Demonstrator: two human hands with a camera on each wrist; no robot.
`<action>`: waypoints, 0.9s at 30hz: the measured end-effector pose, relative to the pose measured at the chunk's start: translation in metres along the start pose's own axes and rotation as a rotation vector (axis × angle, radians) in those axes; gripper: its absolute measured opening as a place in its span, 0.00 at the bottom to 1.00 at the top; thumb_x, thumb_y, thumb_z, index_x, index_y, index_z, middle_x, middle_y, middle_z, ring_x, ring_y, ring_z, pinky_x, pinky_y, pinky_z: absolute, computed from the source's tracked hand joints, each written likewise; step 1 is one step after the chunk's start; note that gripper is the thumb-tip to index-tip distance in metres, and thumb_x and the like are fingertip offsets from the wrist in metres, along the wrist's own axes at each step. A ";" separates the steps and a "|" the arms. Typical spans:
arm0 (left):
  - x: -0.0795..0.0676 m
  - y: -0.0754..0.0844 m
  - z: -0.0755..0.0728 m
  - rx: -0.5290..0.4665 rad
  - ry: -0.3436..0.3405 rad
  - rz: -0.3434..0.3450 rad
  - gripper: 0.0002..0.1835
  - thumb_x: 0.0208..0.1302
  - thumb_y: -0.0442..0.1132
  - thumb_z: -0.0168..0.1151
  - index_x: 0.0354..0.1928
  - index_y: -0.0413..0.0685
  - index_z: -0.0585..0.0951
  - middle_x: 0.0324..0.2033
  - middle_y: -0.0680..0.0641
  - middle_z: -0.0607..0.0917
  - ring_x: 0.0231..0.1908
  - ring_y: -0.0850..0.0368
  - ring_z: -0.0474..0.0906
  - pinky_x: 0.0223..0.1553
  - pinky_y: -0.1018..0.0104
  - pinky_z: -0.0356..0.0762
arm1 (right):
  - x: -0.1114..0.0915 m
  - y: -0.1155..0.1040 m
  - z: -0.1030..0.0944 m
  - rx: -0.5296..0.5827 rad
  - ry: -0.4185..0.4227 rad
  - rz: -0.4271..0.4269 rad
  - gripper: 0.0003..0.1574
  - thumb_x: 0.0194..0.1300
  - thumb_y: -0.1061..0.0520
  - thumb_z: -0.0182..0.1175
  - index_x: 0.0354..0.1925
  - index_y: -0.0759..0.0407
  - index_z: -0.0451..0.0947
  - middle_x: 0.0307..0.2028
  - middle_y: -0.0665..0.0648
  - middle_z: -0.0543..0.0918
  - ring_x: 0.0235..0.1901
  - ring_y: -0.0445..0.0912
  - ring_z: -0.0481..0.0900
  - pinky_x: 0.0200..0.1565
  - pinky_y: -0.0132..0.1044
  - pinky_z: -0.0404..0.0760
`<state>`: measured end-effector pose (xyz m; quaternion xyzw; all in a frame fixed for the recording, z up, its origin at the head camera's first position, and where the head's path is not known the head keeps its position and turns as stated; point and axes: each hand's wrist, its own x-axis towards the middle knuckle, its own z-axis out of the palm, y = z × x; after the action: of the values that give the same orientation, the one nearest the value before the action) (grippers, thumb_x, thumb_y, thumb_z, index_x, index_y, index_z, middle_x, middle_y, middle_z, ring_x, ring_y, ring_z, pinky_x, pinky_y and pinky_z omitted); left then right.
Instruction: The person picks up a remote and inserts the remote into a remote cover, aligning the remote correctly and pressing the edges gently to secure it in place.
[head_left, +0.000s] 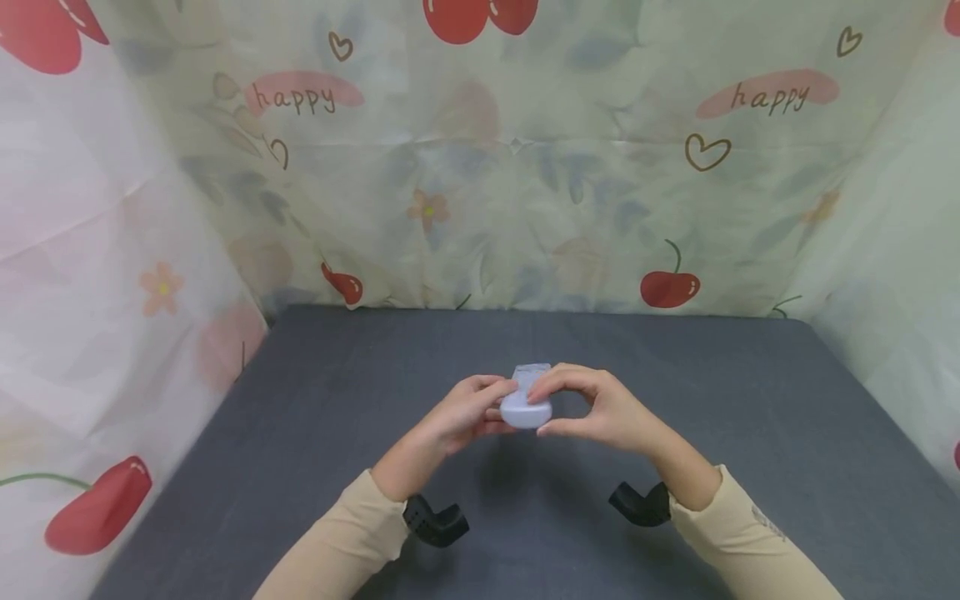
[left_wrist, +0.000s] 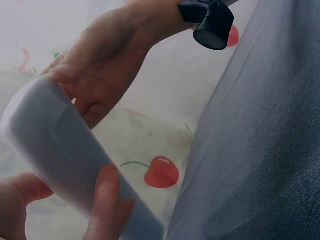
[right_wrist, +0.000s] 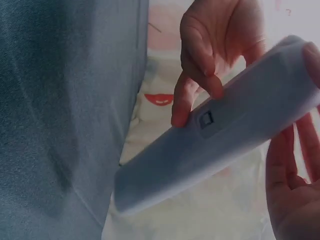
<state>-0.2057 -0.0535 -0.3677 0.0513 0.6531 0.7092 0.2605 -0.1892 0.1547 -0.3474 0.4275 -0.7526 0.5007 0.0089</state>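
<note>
Between both hands a long, pale lavender case with rounded ends is held up over the table. In the right wrist view its underside shows a small recess with a dark square mark. My left hand grips the case from the left, its thumb on top and fingers against the side and underside. From the right, my right hand pinches the near end, with the index finger on top and the thumb low at the edge. The far end of the case looks paler in the head view.
A dark grey cloth covers the table. Printed curtains with cherries, hearts and flowers enclose it at the back and sides. Black curved camera mounts sit under the left wrist and right wrist.
</note>
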 end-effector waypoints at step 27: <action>0.000 -0.011 0.004 0.052 0.091 0.194 0.27 0.64 0.31 0.56 0.62 0.38 0.60 0.59 0.33 0.72 0.42 0.56 0.80 0.48 0.56 0.80 | -0.001 0.023 0.011 0.169 0.132 0.614 0.37 0.64 0.54 0.59 0.61 0.67 0.53 0.42 0.68 0.77 0.35 0.46 0.83 0.38 0.45 0.84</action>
<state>-0.2005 -0.0499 -0.3774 0.0888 0.6745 0.7153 0.1594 -0.1991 0.1503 -0.3707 0.1463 -0.7999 0.5676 -0.1291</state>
